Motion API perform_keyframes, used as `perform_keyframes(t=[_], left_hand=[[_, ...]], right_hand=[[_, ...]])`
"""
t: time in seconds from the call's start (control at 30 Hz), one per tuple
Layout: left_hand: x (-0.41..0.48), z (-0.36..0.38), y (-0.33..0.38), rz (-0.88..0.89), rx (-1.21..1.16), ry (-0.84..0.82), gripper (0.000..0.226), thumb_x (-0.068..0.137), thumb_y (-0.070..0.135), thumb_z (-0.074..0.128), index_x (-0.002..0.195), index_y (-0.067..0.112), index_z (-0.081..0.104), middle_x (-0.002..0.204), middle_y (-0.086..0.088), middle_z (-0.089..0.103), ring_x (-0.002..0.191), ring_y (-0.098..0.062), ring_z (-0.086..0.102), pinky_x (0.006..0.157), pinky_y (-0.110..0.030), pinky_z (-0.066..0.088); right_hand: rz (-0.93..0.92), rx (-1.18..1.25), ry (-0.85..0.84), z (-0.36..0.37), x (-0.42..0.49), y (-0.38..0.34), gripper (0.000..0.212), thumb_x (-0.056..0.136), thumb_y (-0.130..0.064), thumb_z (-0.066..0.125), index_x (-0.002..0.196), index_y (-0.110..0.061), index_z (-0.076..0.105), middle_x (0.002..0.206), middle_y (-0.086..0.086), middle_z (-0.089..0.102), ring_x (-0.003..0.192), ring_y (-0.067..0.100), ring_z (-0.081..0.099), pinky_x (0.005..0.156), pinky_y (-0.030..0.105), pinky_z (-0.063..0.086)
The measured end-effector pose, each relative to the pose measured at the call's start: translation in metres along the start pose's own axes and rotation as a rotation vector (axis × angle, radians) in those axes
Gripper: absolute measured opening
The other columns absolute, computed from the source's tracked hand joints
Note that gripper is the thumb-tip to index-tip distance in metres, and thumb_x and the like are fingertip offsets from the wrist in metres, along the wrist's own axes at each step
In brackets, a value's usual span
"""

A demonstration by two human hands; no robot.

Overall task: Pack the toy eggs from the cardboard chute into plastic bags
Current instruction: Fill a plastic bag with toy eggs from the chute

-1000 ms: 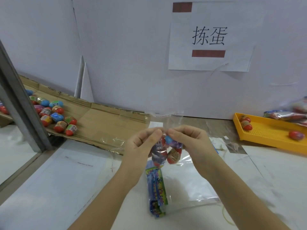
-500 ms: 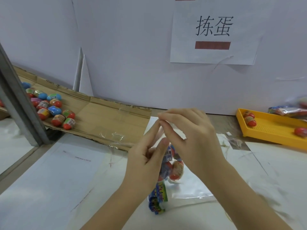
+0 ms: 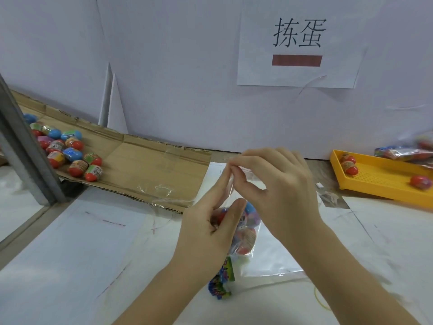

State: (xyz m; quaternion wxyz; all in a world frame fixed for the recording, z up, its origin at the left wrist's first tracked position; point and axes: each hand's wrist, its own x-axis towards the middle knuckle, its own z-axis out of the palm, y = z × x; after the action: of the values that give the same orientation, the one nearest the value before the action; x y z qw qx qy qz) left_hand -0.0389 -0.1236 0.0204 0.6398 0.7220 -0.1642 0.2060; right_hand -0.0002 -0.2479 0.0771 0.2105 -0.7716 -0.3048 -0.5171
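A clear plastic bag [image 3: 246,235] with toy eggs inside hangs over the table's middle, a printed colourful card [image 3: 222,281] at its bottom. My left hand [image 3: 210,226] grips the bag around the eggs, its index finger raised to the bag's top. My right hand [image 3: 276,184] pinches the bag's top edge just above. Several loose toy eggs [image 3: 70,153] lie on the cardboard chute [image 3: 145,165] at the left.
A yellow tray [image 3: 384,181] at the right holds toy eggs [image 3: 420,181], with filled bags [image 3: 407,151] behind it. Flat clear bags [image 3: 276,259] lie under my hands. A grey metal post [image 3: 25,156] stands at the left. A white wall with a paper sign [image 3: 297,43] is behind.
The bag's top went from held low between both hands to drawn upward. My right hand rose and now pinches the top edge; my left index finger stretches up beside it.
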Motion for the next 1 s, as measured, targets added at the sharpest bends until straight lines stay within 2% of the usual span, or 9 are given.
perform_keyframes(t=[0.13, 0.3, 0.37, 0.47, 0.6, 0.7, 0.83, 0.9, 1.0], left_hand=[[-0.001, 0.0, 0.0, -0.028, -0.002, -0.021, 0.056, 0.088, 0.035, 0.056, 0.132, 0.065, 0.037, 0.07, 0.0, 0.053, 0.05, -0.038, 0.05, 0.052, -0.043, 0.054], [-0.001, -0.001, 0.001, 0.013, 0.014, 0.034, 0.055, 0.09, 0.037, 0.058, 0.129, 0.068, 0.035, 0.08, 0.001, 0.056, 0.042, -0.017, 0.041, 0.044, -0.033, 0.046], [-0.002, 0.0, -0.004, 0.003, 0.045, 0.012, 0.058, 0.095, 0.029, 0.058, 0.13, 0.067, 0.033, 0.073, -0.007, 0.058, 0.046, -0.01, 0.036, 0.048, -0.031, 0.043], [-0.004, 0.001, -0.007, -0.029, 0.061, -0.015, 0.065, 0.095, 0.018, 0.058, 0.127, 0.069, 0.035, 0.059, 0.016, 0.053, 0.048, -0.007, 0.038, 0.05, -0.02, 0.042], [-0.002, 0.002, -0.003, -0.027, 0.019, 0.041, 0.042, 0.094, 0.034, 0.055, 0.12, 0.067, 0.049, 0.077, 0.017, 0.067, 0.061, -0.008, 0.059, 0.056, -0.026, 0.054], [0.0, -0.001, -0.004, -0.044, -0.044, 0.096, 0.042, 0.089, 0.033, 0.053, 0.126, 0.052, 0.05, 0.102, 0.019, 0.073, 0.096, 0.0, 0.068, 0.078, -0.017, 0.055], [0.008, -0.004, -0.008, -0.163, -0.171, 0.161, 0.046, 0.092, 0.024, 0.054, 0.129, 0.048, 0.044, 0.104, 0.015, 0.074, 0.106, -0.003, 0.066, 0.083, -0.023, 0.056], [0.013, -0.009, -0.013, -0.237, -0.253, 0.241, 0.05, 0.092, 0.018, 0.055, 0.132, 0.045, 0.043, 0.103, 0.012, 0.074, 0.102, -0.007, 0.069, 0.071, -0.024, 0.059], [0.019, -0.017, -0.017, -0.306, -0.312, 0.377, 0.057, 0.085, 0.025, 0.062, 0.138, 0.037, 0.045, 0.093, 0.006, 0.076, 0.086, -0.012, 0.073, 0.059, -0.025, 0.058]], right_hand=[[0.07, -0.009, -0.024, -0.001, 0.0, 0.002, 0.008, 0.081, -0.018, 0.071, 0.077, -0.011, 0.074, 0.078, 0.001, 0.071, 0.067, 0.026, 0.065, 0.062, 0.042, 0.05], [0.238, 0.279, -0.163, -0.002, -0.001, 0.0, 0.009, 0.077, -0.02, 0.071, 0.084, -0.017, 0.075, 0.086, -0.006, 0.067, 0.07, 0.007, 0.057, 0.074, 0.045, 0.048], [0.249, 0.264, -0.153, -0.001, -0.003, 0.002, 0.006, 0.078, -0.018, 0.071, 0.083, -0.017, 0.075, 0.084, -0.007, 0.067, 0.067, 0.005, 0.054, 0.076, 0.045, 0.046], [0.222, 0.16, -0.13, -0.001, -0.003, 0.005, 0.005, 0.08, -0.016, 0.068, 0.076, -0.014, 0.072, 0.073, -0.004, 0.065, 0.063, 0.006, 0.053, 0.074, 0.042, 0.045], [0.212, 0.01, -0.122, 0.0, -0.002, 0.016, 0.006, 0.079, -0.016, 0.066, 0.075, -0.012, 0.068, 0.071, -0.004, 0.063, 0.06, 0.013, 0.055, 0.07, 0.036, 0.043], [0.41, 0.032, -0.073, -0.001, -0.002, 0.049, 0.005, 0.082, -0.013, 0.065, 0.083, -0.009, 0.067, 0.075, 0.001, 0.062, 0.063, 0.018, 0.055, 0.064, 0.034, 0.045], [0.87, -0.037, 0.05, -0.011, -0.021, 0.114, 0.019, 0.086, -0.024, 0.057, 0.092, -0.01, 0.068, 0.083, 0.008, 0.067, 0.073, 0.021, 0.055, 0.068, 0.025, 0.035], [0.982, -0.191, -0.151, -0.02, -0.039, 0.137, 0.02, 0.091, -0.023, 0.056, 0.095, -0.008, 0.069, 0.093, 0.013, 0.069, 0.082, 0.027, 0.057, 0.071, 0.03, 0.038], [0.964, -0.384, -0.758, -0.031, -0.051, 0.15, 0.018, 0.092, -0.019, 0.056, 0.093, -0.01, 0.071, 0.083, 0.011, 0.067, 0.072, 0.027, 0.058, 0.063, 0.032, 0.045]])
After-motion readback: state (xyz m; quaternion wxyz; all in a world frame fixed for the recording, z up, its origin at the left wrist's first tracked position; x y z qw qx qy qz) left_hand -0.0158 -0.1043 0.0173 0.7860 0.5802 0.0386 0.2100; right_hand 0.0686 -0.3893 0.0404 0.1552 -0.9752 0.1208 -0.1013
